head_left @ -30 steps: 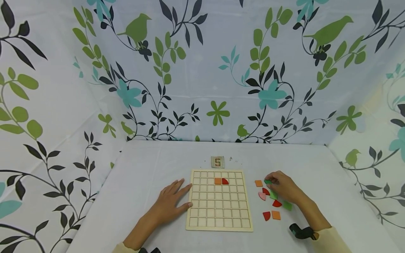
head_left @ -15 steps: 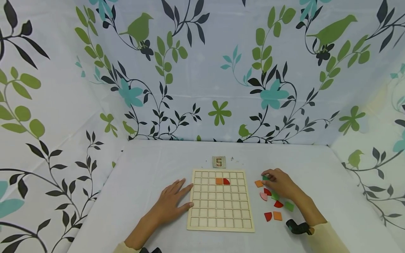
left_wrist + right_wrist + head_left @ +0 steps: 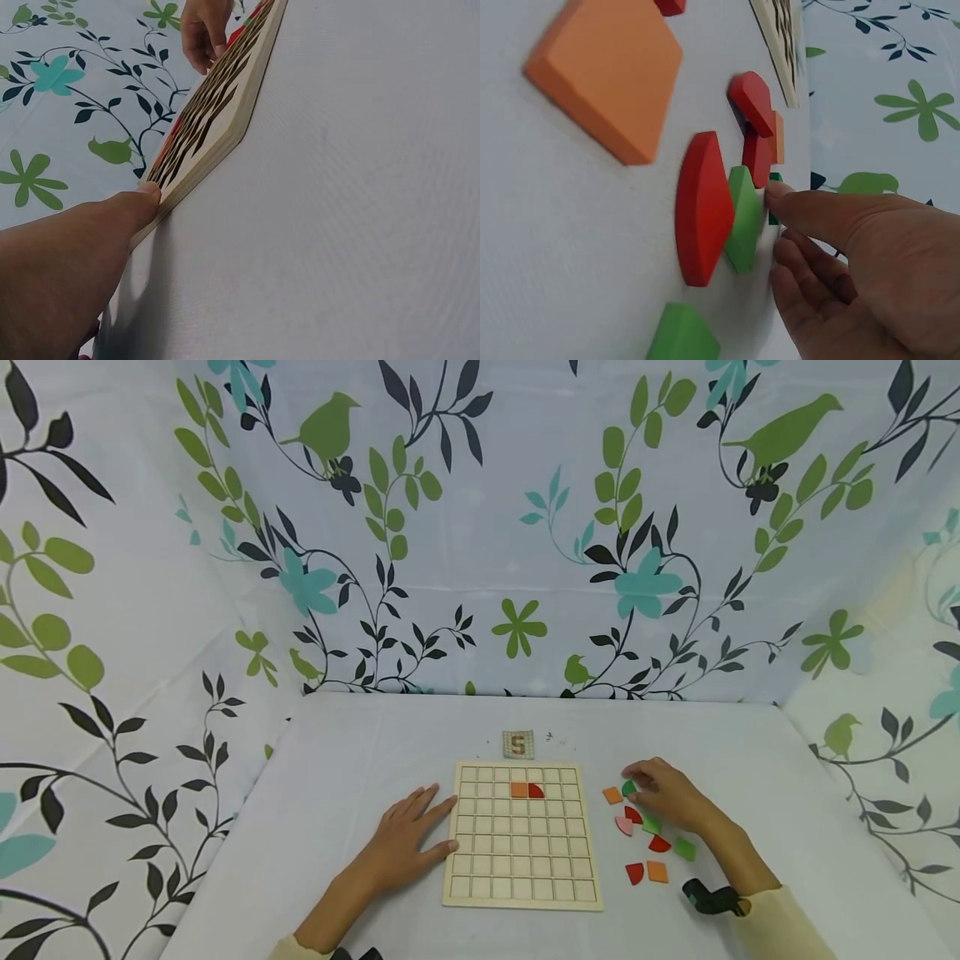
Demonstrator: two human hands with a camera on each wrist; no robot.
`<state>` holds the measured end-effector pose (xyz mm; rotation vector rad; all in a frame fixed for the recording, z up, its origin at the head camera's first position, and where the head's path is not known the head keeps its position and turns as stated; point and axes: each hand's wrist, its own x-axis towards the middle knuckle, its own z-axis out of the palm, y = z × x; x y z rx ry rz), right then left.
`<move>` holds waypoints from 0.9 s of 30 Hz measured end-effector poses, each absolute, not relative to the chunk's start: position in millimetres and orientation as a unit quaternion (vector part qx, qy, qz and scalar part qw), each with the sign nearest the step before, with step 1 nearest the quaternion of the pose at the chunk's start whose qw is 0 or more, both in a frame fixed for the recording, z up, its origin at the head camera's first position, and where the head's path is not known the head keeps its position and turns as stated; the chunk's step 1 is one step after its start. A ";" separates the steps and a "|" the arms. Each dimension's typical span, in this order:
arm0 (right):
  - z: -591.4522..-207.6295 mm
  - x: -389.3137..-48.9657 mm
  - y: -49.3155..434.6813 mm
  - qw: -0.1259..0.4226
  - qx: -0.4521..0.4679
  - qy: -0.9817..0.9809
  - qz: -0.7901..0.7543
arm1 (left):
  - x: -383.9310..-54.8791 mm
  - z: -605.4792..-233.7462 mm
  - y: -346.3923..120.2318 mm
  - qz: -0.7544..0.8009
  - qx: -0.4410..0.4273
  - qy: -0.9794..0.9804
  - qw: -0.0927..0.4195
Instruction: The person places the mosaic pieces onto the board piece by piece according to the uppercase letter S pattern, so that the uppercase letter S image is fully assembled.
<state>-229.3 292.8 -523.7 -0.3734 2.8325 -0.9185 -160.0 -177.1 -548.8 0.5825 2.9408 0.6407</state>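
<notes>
A wooden grid board lies flat on the table, an orange square and a red quarter-circle side by side in its upper cells. My left hand rests palm down with fingers spread, thumb and a fingertip at the board's left edge; in the left wrist view the thumb touches that edge. Right of the board, my right hand pinches a small dark green piece close over the table. Its thumb partly covers that piece in the right wrist view.
Around the right hand lie loose pieces: an orange square, a pink quarter-circle, several red quarter-circles, light green pieces and another orange square. A small patterned card sits behind the board. Patterned cloth hangs beyond the table.
My right hand has shifted slightly left with the dark green piece, which now shows more between the fingertips. The left hand and board stay put.
</notes>
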 end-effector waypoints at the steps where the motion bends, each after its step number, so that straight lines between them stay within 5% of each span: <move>1: -524.5 -229.3 292.5 0.070 -0.125 0.940 -0.309 | -160.1 -549.3 -177.1 0.209 0.190 0.959 0.038; 16: -527.7 -246.7 271.2 0.029 -0.120 0.943 -0.308 | -161.5 -550.9 -177.5 0.206 0.194 0.959 0.033; 27: -510.6 -251.3 187.8 0.053 -0.164 0.923 -0.343 | -160.3 -550.5 -176.9 0.211 0.199 0.957 0.021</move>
